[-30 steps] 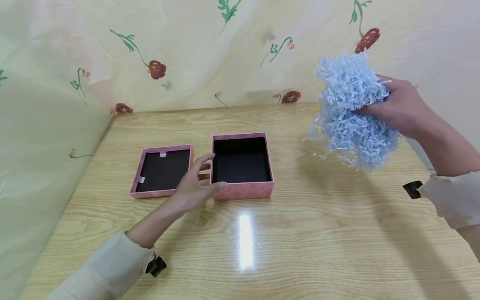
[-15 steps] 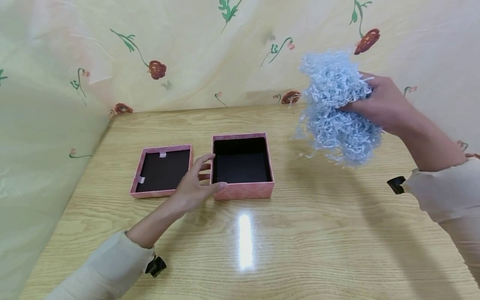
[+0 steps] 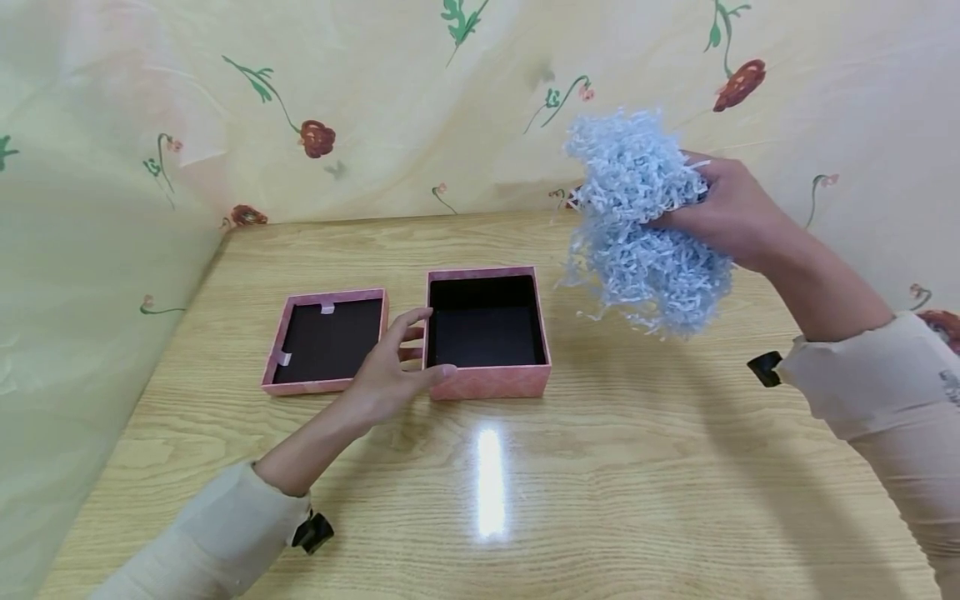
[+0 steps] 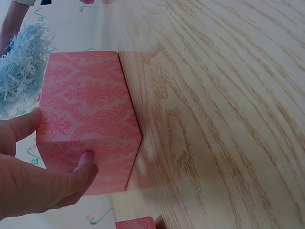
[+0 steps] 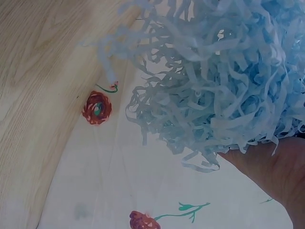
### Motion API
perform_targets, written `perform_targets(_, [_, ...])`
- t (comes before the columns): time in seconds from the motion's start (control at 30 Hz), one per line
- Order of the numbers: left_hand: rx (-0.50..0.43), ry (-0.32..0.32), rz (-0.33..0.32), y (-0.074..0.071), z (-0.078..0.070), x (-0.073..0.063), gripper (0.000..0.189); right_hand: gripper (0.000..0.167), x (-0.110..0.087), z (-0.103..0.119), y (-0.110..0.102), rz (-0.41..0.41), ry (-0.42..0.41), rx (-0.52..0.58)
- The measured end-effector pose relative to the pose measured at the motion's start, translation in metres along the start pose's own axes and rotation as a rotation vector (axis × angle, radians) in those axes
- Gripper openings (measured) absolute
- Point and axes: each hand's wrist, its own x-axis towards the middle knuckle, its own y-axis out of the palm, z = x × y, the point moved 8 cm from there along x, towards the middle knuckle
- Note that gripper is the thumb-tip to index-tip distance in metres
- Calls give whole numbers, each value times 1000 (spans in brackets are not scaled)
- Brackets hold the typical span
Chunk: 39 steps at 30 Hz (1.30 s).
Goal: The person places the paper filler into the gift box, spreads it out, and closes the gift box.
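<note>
An open pink patterned box (image 3: 491, 383) with a bare black inside stands mid-table in the head view. My left hand (image 3: 382, 387) holds its near left corner, thumb on the front wall and fingers along the left side. The left wrist view shows the thumb and fingers against the box's printed walls (image 4: 86, 95). Up at the right, above the table, my right hand (image 3: 738, 212) grips a big clump of light blue shredded paper (image 3: 626, 200). Loose strands hang from the clump; it hides most of the right fingers in the right wrist view.
A shallow pink lid (image 3: 330, 342) lies inside-up just left of the box, two pale tabs on its edges. A flowered sheet (image 3: 390, 125) rises behind the wooden table (image 3: 600, 483) and along its left side.
My right hand has carried the shredded paper leftward, closer to the box, still raised above the table. The left hand, box and lid have stayed in place.
</note>
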Motion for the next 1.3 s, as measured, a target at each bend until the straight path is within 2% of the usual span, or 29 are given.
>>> perform_targets(0.2, [4, 1, -3, 0, -1, 0, 79, 67, 2, 3, 5, 6, -8, -8])
perform_targets(0.4, [6, 4, -1, 0, -1, -1, 79, 68, 4, 6, 10, 23, -4, 31])
perform_targets(0.7, [7, 7, -10, -1, 0, 0, 80, 67, 6, 10, 16, 21, -5, -23])
perform_targets(0.87, [7, 7, -9, 0, 0, 0, 79, 67, 8, 16, 24, 37, -13, 9])
perform_targets(1.3, [11, 1, -7, 1, 0, 0, 79, 60, 11, 29, 35, 59, -93, 47])
